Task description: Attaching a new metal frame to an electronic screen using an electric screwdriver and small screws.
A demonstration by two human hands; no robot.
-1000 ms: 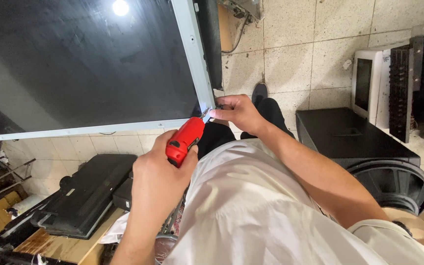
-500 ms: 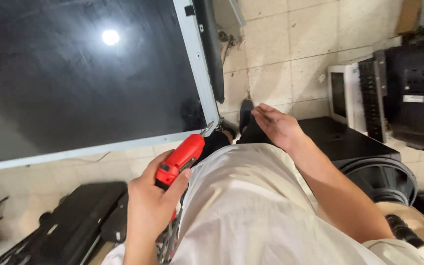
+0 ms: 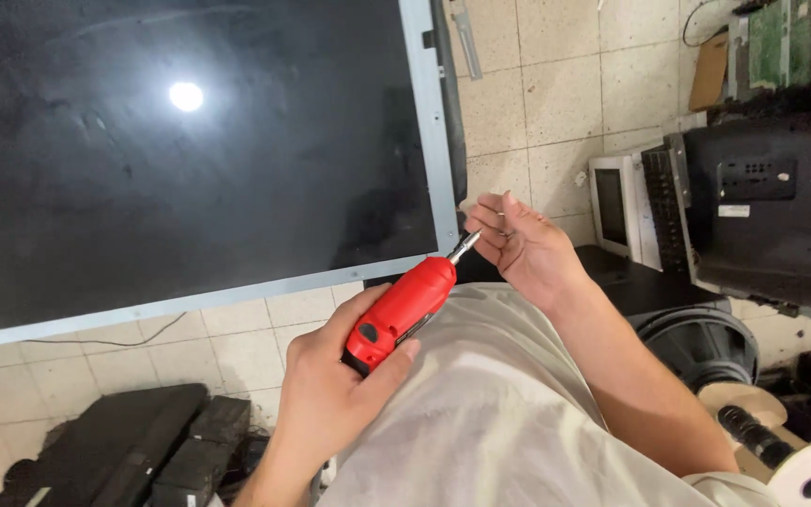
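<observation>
The left hand (image 3: 330, 394) is wrapping around the rear of a red electric screwdriver (image 3: 398, 313), fingers closed on the grip and the thumb lying along its near side beside a small dark button. The tool is angling up and to the right out of that fist, its silver bit (image 3: 465, 246) pointing at the lower right corner of the big flat screen panel (image 3: 190, 150) and ending just beside the fingers of the right hand (image 3: 523, 249). The right hand is hovering just right of the bit tip, palm turned up and fingers loosely curled and half open; something tiny may be sitting pinched at the fingertips, but it is too small to tell.

One screwdriver is showing, and one large panel, which is lying tilted over the tiled floor (image 3: 556, 84) with its pale grey frame (image 3: 424, 122) running down the right edge and along the bottom. Two hands are in view, both the person's own.

The screwdriver is looking like a short, stubby cylinder of glossy red plastic with a black band near the base and a narrow metal chuck at the front. The panel's dark glass is reflecting one round ceiling light. A dark speaker cone (image 3: 701, 343) is sitting on the floor to the right, below a black television back cover (image 3: 772, 216), and flat black casings (image 3: 133, 451) are lying at lower left.
</observation>
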